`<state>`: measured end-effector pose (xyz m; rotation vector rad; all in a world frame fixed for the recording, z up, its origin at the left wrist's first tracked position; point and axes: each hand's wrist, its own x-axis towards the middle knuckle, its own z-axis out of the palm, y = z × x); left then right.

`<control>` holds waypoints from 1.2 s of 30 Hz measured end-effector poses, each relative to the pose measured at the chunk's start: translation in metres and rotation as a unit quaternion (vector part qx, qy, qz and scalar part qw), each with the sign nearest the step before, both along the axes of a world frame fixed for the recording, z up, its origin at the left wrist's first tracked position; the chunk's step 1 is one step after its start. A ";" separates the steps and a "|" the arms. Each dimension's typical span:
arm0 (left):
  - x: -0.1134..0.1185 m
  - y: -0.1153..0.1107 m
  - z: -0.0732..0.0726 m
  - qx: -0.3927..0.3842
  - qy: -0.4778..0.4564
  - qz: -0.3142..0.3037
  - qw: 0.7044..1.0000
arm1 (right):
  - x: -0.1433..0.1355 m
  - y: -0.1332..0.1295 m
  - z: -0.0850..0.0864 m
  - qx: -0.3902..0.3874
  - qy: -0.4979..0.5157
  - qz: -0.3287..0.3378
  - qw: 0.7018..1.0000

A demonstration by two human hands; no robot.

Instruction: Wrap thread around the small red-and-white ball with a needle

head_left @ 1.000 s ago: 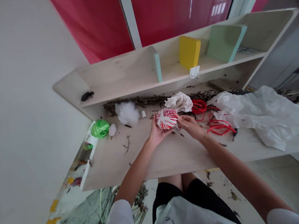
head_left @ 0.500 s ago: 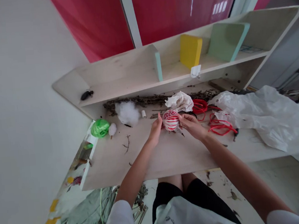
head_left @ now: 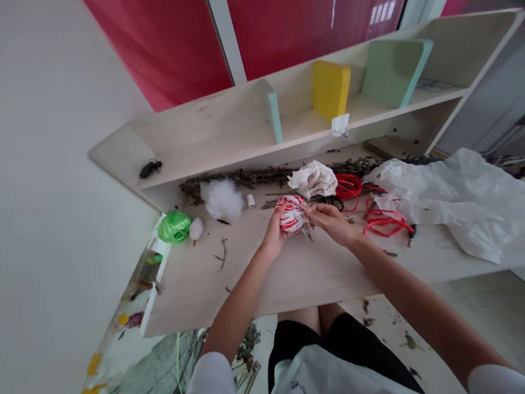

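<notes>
A ball wrapped in red and white strands is held over the front part of the desk. My left hand is closed around its left side. At the right side of the ball, the fingers of my right hand are pinched together on it; whether they hold a single strand is too small to tell. Just behind the ball lies crumpled white paper. To the right are a coil of red ribbon and a looser tangle of red ribbon.
A white plastic bag spreads over the desk's right side. At left lie a green ribbon ball, white fluff, a small white spool and a twig. Dry twigs line the back beneath the shelf.
The ball has turned in my hands and shifted slightly left, so its stripes face another way. My right hand has moved a little left with it. The view has shifted slightly.
</notes>
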<state>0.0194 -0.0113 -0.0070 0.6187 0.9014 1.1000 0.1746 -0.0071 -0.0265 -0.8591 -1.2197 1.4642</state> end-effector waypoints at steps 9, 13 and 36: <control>-0.006 0.002 0.000 -0.024 -0.072 -0.005 0.997 | 0.003 0.002 -0.004 -0.018 0.025 -0.012 0.999; -0.007 0.004 -0.001 -0.009 -0.107 0.011 0.994 | 0.003 0.003 -0.003 -0.017 0.024 -0.022 0.999; -0.012 0.006 0.006 -0.038 -0.127 0.003 0.991 | 0.003 0.003 -0.001 -0.028 0.002 -0.041 0.999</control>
